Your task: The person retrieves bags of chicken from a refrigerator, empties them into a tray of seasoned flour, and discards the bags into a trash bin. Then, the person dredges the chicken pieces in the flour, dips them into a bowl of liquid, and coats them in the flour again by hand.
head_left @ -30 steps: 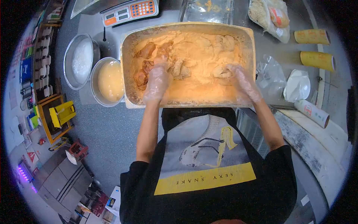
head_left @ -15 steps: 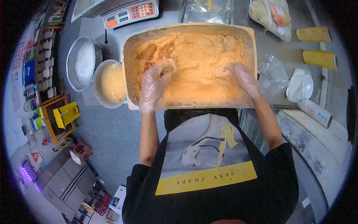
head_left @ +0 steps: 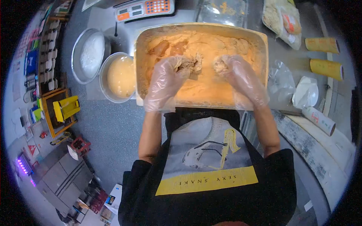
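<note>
A large rectangular tub [head_left: 264,49] holds orange-tinted breading flour [head_left: 203,88]. My left hand [head_left: 164,81], in a clear plastic glove, is closed around a flour-coated piece of meat [head_left: 195,64] over the middle of the tub. Facing it, my gloved right hand [head_left: 243,77] grips another flour-coated piece of meat [head_left: 220,64]. A narrow gap separates the two pieces. Raw, moist meat [head_left: 160,48] lies partly bare in the flour at the tub's left end, beyond my left hand. More coated lumps [head_left: 241,45] rest at the far right side.
Left of the tub stand a bowl of pale orange batter [head_left: 120,77] and a metal bowl with white contents [head_left: 90,52]. A digital scale [head_left: 145,9] and a clear tray [head_left: 222,13] are behind. Bagged food [head_left: 283,22], yellow rolls [head_left: 326,69] and plastic bags [head_left: 281,81] lie at right.
My hands have come toward each other over the tub's middle, lifting the coated pieces from the flour. The view has shifted slightly, so the tub appears further right.
</note>
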Tool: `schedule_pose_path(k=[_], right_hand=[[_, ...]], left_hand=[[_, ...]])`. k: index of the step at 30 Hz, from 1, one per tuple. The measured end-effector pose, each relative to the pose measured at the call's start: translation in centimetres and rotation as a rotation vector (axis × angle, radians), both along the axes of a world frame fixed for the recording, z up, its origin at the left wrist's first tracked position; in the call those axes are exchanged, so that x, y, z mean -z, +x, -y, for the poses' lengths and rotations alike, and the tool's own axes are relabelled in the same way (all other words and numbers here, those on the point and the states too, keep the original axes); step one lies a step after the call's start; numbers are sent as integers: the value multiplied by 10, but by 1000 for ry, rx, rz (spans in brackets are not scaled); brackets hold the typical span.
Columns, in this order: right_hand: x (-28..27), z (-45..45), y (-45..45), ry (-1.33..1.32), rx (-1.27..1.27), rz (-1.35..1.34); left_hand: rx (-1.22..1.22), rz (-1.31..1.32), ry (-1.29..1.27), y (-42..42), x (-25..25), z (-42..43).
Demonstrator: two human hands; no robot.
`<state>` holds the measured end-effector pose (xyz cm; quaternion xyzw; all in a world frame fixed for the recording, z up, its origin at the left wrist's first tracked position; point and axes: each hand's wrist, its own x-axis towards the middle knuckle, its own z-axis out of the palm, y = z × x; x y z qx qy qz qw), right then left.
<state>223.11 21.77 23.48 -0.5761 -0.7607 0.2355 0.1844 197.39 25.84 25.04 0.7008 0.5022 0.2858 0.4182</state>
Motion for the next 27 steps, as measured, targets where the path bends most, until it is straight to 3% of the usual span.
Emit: schedule_pose_path(k=[4, 7, 10, 16, 18, 20, 23, 27], right_hand=[[-20, -13, -41, 146, -32, -19], [-29, -26, -79, 311, -78, 62], [-61, -48, -141, 388, -160, -42], [-55, -73, -276, 239, -204, -329], [-32, -86, -311, 179, -282, -55], [10, -95, -335, 143, -318, -16], [27, -103, -359, 51, -377, 67], [47, -108, -378, -171, -337, 254]], left_hand=[[-48, -159, 183, -61, -61, -7], [-140, -228, 179, -127, -72, -9], [-195, -189, 159, -175, -87, -11], [-271, -186, -41, -264, -6, -27], [-318, -190, -17, -281, 27, -25], [-365, -196, 4, -292, 52, -21], [-308, -325, 116, -301, 73, -16], [-265, -274, 195, -314, 98, -9]])
